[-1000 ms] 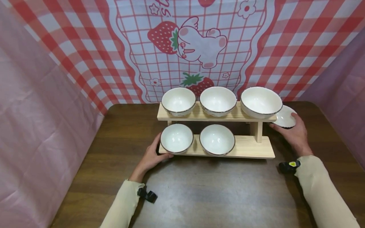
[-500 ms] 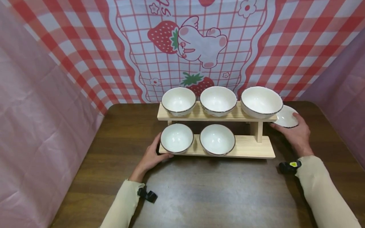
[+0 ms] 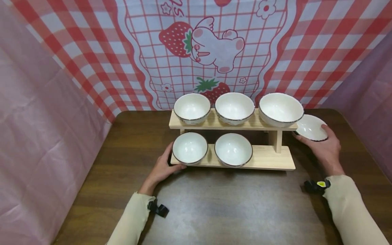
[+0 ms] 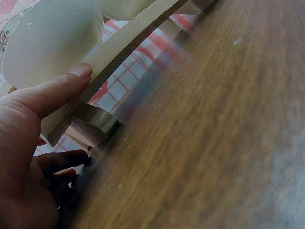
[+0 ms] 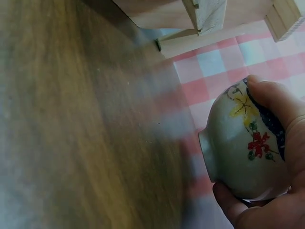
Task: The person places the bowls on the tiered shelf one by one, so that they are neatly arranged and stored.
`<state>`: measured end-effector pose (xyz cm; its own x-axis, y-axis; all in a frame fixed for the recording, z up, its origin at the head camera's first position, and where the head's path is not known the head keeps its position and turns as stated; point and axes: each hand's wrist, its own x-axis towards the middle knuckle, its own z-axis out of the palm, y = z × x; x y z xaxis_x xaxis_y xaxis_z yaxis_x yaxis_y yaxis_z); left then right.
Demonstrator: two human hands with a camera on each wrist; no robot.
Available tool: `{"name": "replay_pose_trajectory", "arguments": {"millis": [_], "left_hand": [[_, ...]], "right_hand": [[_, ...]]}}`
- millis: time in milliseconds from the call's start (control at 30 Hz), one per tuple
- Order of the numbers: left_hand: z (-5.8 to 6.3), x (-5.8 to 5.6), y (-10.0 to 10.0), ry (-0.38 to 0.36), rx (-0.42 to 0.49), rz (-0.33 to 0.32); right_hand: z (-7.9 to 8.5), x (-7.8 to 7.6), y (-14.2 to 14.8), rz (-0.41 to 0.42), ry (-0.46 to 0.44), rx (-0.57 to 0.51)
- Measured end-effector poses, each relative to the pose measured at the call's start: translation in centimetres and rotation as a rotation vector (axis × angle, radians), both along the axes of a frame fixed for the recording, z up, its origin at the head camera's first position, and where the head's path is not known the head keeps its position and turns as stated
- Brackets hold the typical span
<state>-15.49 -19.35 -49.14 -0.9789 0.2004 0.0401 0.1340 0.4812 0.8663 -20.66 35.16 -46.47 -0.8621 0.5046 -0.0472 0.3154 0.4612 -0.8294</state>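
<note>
At the right end of a two-tier wooden stand (image 3: pixel 271 158), my right hand (image 3: pixel 326 148) grips a white bowl (image 3: pixel 310 127) with a dark rim. The right wrist view shows yellow and red flowers on that bowl (image 5: pixel 238 138), tilted above the table, with thumb and fingers around it. My left hand (image 3: pixel 160 168) holds the lower board's left end, beside a white bowl (image 3: pixel 190 148). In the left wrist view its thumb (image 4: pixel 62 90) lies on the board's edge and its fingers reach beneath. Another white bowl (image 3: pixel 233 149) sits mid-board.
Three more bowls stand along the upper board: a left one (image 3: pixel 192 108), a middle one (image 3: pixel 234 108) and a larger right one (image 3: pixel 280 109). Behind the brown table (image 3: pixel 226 204) hangs a red-checked strawberry cloth (image 3: pixel 183 68). Pink drapes (image 3: pixel 36 136) flank the sides.
My right hand has moved a little right and toward me with its bowl, so more of the bowl shows past the stand. The left hand and the stand stay put.
</note>
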Motion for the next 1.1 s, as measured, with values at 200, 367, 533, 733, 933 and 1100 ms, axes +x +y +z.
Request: {"name": "replay_pose_trajectory", "arguments": {"millis": [200, 367, 533, 733, 933, 1100], "left_hand": [[-0.3, -0.1, 0.0, 0.004, 0.008, 0.006], [-0.2, -0.1, 0.0, -0.002, 0.011, 0.007], [-0.3, -0.1, 0.0, -0.004, 0.012, 0.01], [-0.4, -0.1, 0.1, 0.002, 0.006, 0.008], [-0.2, -0.1, 0.0, 0.002, 0.02, 0.003], [-0.2, -0.1, 0.0, 0.007, 0.012, -0.003]], "right_hand": [[0.1, 0.7, 0.1, -0.019, -0.012, -0.017], [0.5, 1.4, -0.1, -0.014, -0.004, 0.007], [1.0, 2.1, -0.3, -0.006, -0.005, 0.036], [1.3, 3.3, -0.3, 0.011, -0.012, 0.053], [1.6, 4.4, -0.7, 0.015, -0.02, 0.061], [1.8, 5.2, -0.9, 0.017, -0.018, 0.079]]}}
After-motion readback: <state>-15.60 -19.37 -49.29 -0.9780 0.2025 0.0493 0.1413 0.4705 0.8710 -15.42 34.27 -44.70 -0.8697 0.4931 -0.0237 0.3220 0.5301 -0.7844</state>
